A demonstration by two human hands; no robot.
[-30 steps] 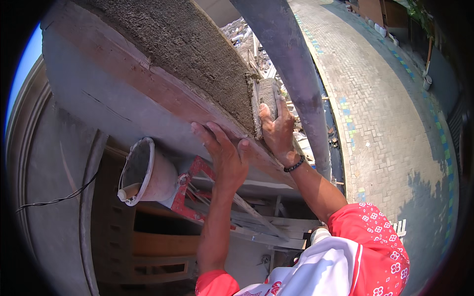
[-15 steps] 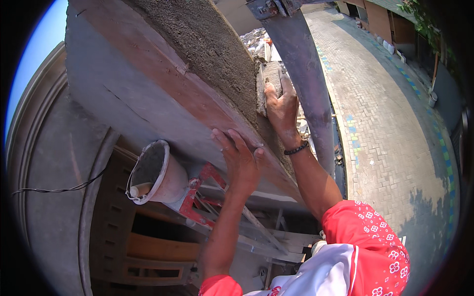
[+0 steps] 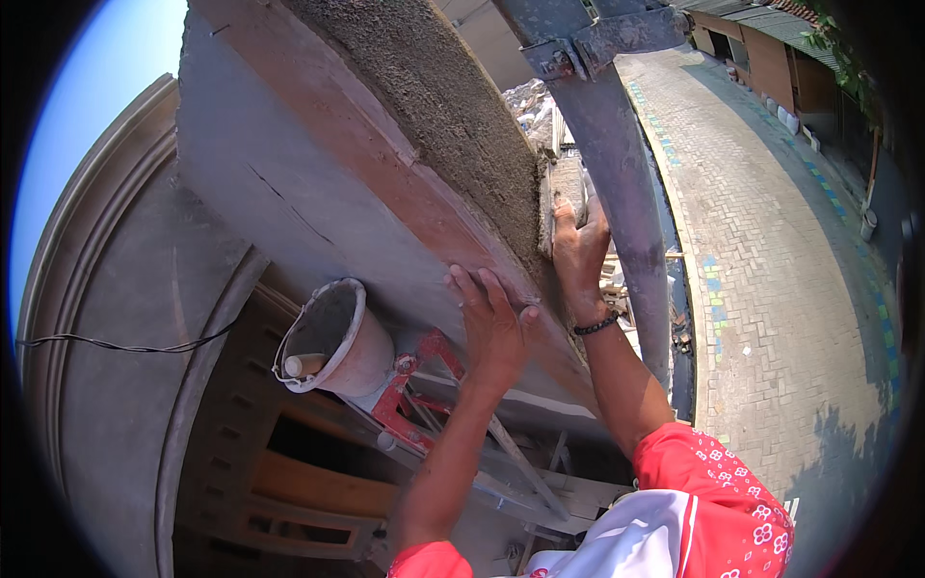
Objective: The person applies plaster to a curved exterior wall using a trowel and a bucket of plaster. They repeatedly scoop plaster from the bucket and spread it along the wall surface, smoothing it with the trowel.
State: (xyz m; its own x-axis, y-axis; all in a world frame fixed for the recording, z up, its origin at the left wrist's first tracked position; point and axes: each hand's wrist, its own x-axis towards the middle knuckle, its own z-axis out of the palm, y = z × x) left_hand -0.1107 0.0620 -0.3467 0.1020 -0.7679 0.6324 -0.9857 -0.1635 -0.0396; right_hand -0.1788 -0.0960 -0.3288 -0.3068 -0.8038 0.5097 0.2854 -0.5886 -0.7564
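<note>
My left hand (image 3: 496,332) lies with spread fingers on the reddish-brown strip (image 3: 371,178) along the edge of a grey wall (image 3: 260,154). To its right, my right hand (image 3: 581,258) grips what looks like a plastering float (image 3: 570,186), a flat board with a pale, block-like grip. The float stands against the far side of the rough, sandy wet-looking plaster (image 3: 434,106) on the wall's edge. My right fingers are partly hidden behind the float and a metal post. Below and left of my left hand sits a bucket (image 3: 366,349) with a pale handle-like piece in it.
A dark metal post (image 3: 617,164) with a clamp (image 3: 631,37) rises close to the right of my right hand. A red metal frame (image 3: 400,400) stands by the bucket. A black cable (image 3: 125,345) hangs at left. Far below on the right lies a paved lane (image 3: 771,260).
The whole view has shifted, so everything appears lower and to the right. Both hands keep nearly the same places on the wall, and the right still grips the float.
</note>
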